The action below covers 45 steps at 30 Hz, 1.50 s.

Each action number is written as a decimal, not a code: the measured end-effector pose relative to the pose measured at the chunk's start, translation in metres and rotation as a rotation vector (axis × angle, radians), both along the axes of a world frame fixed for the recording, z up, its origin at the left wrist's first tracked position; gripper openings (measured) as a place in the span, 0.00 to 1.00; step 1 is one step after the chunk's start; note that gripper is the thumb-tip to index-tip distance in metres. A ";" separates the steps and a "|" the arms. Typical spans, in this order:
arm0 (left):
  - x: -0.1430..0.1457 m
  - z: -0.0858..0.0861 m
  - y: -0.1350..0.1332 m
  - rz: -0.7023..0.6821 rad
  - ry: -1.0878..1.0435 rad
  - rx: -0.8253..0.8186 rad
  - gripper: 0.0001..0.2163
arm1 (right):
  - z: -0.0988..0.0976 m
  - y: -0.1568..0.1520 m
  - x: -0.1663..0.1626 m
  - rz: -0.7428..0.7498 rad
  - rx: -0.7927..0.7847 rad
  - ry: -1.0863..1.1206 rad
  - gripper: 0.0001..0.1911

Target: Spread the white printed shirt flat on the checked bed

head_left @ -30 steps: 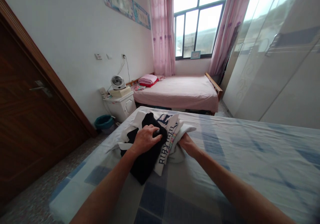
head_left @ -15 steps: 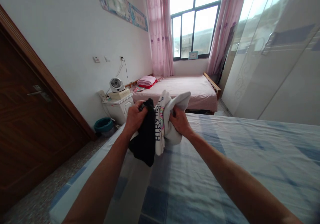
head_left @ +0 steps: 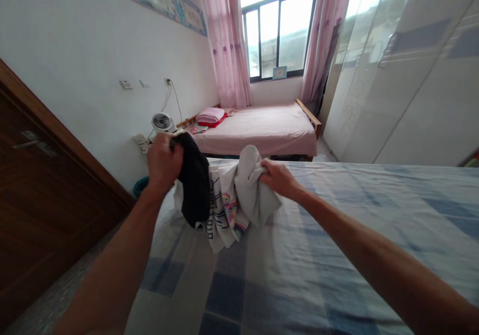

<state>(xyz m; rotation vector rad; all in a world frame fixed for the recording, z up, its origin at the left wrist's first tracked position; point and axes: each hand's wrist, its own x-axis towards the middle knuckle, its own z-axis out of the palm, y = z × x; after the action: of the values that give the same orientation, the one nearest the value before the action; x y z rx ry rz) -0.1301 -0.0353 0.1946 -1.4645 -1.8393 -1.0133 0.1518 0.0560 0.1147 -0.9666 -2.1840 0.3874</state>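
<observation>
From the head camera, both arms reach forward over a bed (head_left: 337,255) covered in a blue-and-grey checked sheet. The left hand (head_left: 163,161) is raised, its fingers closed tight around the top of a black garment (head_left: 194,185) that hangs down from the fist. The right hand (head_left: 279,178) sits a little lower, with the forearm stretched out straight and the fingers clenched on a bunched white garment (head_left: 249,190). Between the two hangs a white printed shirt (head_left: 222,215) with dark lettering and a coloured motif, touching both other pieces; which hand grips it cannot be told. The clothes hang just above the bed near its far left corner. Beyond stand a pink bed (head_left: 262,128), a small fan (head_left: 161,122) and pink curtains (head_left: 224,41).
</observation>
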 end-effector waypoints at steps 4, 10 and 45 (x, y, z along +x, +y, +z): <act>-0.008 -0.009 -0.020 0.061 0.085 -0.073 0.10 | -0.013 -0.012 0.029 -0.154 -0.012 0.174 0.07; -0.007 -0.093 -0.046 -0.022 0.268 -0.445 0.08 | -0.100 -0.020 0.117 -0.050 -0.223 -0.120 0.13; 0.022 -0.038 0.000 -0.017 0.214 -0.439 0.03 | -0.126 -0.017 0.153 -0.191 0.078 -0.258 0.11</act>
<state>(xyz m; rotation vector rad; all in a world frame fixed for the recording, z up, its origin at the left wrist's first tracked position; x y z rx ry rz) -0.1083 -0.0351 0.1566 -1.7618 -1.9699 -0.4479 0.3050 0.0394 -0.0113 -1.2252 -2.2883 0.0904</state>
